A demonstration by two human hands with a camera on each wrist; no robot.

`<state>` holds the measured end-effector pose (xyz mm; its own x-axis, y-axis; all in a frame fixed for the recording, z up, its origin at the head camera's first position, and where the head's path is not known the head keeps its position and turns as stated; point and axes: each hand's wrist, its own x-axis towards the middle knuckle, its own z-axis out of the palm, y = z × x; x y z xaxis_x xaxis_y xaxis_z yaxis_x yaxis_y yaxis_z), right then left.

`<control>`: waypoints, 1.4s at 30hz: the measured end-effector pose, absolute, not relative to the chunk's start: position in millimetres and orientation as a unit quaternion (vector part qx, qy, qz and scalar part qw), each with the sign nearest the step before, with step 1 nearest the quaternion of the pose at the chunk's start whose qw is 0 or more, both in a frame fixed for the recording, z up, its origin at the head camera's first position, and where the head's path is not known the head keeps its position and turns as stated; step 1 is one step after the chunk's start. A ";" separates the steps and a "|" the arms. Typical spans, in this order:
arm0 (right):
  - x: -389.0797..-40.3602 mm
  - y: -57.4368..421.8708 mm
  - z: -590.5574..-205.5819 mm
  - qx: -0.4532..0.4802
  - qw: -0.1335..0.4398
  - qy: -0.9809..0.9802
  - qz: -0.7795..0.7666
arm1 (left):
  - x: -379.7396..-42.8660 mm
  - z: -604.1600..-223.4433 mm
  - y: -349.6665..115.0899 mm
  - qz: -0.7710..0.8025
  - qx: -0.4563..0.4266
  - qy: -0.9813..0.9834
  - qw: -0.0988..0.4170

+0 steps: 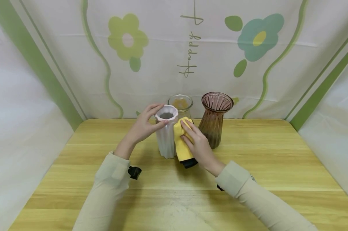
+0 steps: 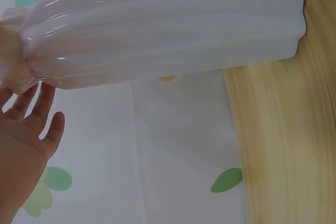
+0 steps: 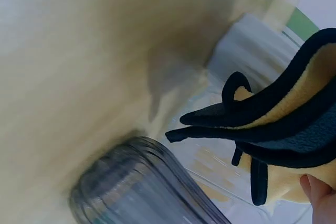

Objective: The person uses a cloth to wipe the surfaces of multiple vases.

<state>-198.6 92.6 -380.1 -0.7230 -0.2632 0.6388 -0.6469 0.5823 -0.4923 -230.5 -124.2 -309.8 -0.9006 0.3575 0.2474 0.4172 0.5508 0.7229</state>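
A white fluted vase (image 1: pixel 164 141) with a scalloped rim stands upright on the table. My left hand (image 1: pixel 145 126) grips it at the top, thumb on the near side of the rim and fingers on the far side. In the left wrist view the glossy ribbed wall of the vase (image 2: pixel 168 32) fills the upper part, with the left hand (image 2: pixel 23 148) at its neck. A folded yellow cloth (image 1: pixel 181 146) with dark edging is held by my right hand (image 1: pixel 199 144) against the vase's right side. Dark-edged folds of the cloth (image 3: pixel 294 106) hang in the right wrist view.
Just right of the right hand stands a purple-brown ribbed glass vase (image 1: pixel 213 128) with a flared rim. Behind the white vase is a clear glass vase (image 1: pixel 187 113), partly hidden. The wooden table (image 1: pixel 266 170) ends at a white curtain (image 1: pixel 162 73) printed with flowers.
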 end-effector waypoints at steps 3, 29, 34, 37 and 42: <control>-199.6 91.0 -373.9 0.271 0.260 -0.848 0.374 | -231.1 -309.4 -123.6 -0.415 -0.217 -0.883 0.036; -194.5 97.3 -405.5 0.246 0.146 -0.904 0.318 | -234.5 -319.0 -122.2 -0.457 -0.243 -0.855 0.020; -195.8 97.0 -405.7 0.251 0.159 -0.902 0.314 | -232.8 -316.8 -124.0 -0.445 -0.251 -0.859 0.035; -195.2 96.1 -403.4 0.260 0.181 -0.891 0.324 | -231.5 -315.0 -125.6 -0.444 -0.252 -0.859 0.035; -195.4 91.5 -393.6 0.268 0.215 -0.873 0.345 | -230.0 -312.7 -128.7 -0.464 -0.259 -0.847 0.017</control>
